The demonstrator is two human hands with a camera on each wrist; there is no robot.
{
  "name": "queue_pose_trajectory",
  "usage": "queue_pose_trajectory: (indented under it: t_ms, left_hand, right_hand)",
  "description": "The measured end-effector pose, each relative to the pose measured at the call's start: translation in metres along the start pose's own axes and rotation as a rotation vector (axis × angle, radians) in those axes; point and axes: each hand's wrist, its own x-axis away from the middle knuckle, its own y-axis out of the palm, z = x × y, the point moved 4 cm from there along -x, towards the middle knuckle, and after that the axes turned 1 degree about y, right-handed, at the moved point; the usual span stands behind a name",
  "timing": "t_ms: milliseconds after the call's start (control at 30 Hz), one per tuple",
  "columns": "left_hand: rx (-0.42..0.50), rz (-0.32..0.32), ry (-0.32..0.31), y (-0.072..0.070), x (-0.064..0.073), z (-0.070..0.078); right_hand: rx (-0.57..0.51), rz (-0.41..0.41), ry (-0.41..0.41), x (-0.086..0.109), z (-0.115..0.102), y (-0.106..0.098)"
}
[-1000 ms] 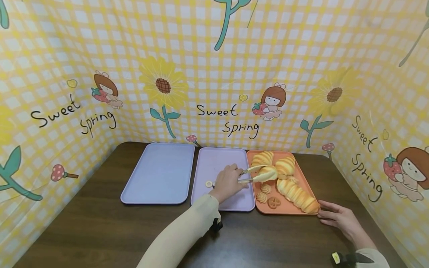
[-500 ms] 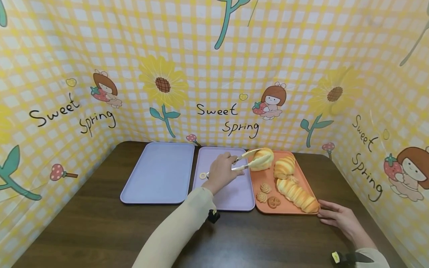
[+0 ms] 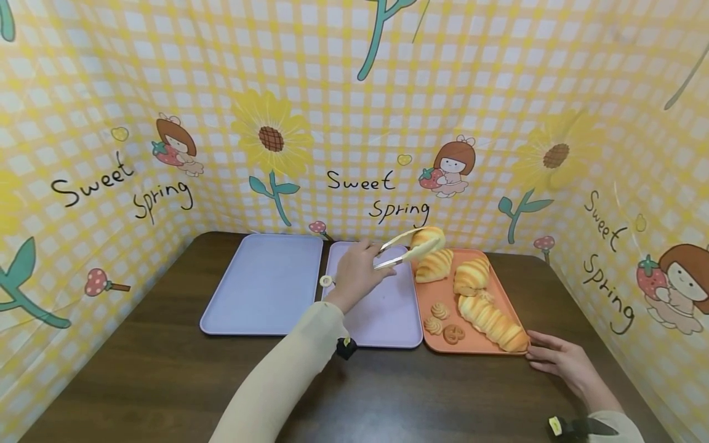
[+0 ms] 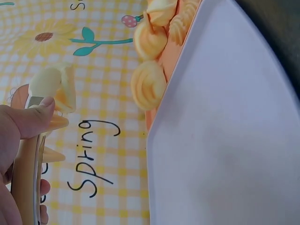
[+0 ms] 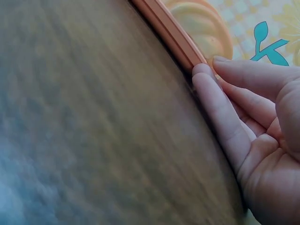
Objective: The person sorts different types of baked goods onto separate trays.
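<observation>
My left hand [image 3: 357, 274] grips metal tongs [image 3: 390, 263] with cream-coloured tips. Between those tips is a small golden bread roll [image 3: 425, 235], held up over the back left corner of the orange tray [image 3: 471, 346]. In the left wrist view the roll is partly hidden behind a tong tip. My right hand [image 3: 565, 363] holds the tray's front right corner, fingertips at the rim. On that tray lie two striped rolls [image 3: 434, 267] [image 3: 471, 275], a long striped bread [image 3: 490, 320], piped cookies [image 3: 440, 311] and a pretzel-shaped cookie [image 3: 454, 334].
A purple tray [image 3: 388, 326] stands between the orange tray and a blue tray [image 3: 260, 289] at the left. All three sit on a dark wooden table [image 3: 376, 394]. A yellow checked cloth [image 3: 354, 123] encloses the back and both sides.
My left hand has lifted the roll with the tongs off the orange tray, moving up and slightly left. My right hand has stayed at the tray corner.
</observation>
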Motion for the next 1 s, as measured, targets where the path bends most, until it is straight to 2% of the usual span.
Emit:
queue_pose_trajectory:
  t_ms: [433,700,1000]
  left_hand:
    - [-0.042,0.073,-0.025,-0.017,0.0,-0.021]
    - [-0.028,0.081,-0.062,-0.022,-0.001,-0.035]
    - [-0.007,0.072,-0.091,-0.028,0.003,-0.049]
  right_hand:
    - [0.002,0.006,0.011,0.001,0.0,-0.001]
    - [-0.011,-0.007,-0.006,0.001,0.0,-0.001]
    - [0.002,0.015,0.035,0.001,0.001,0.001]
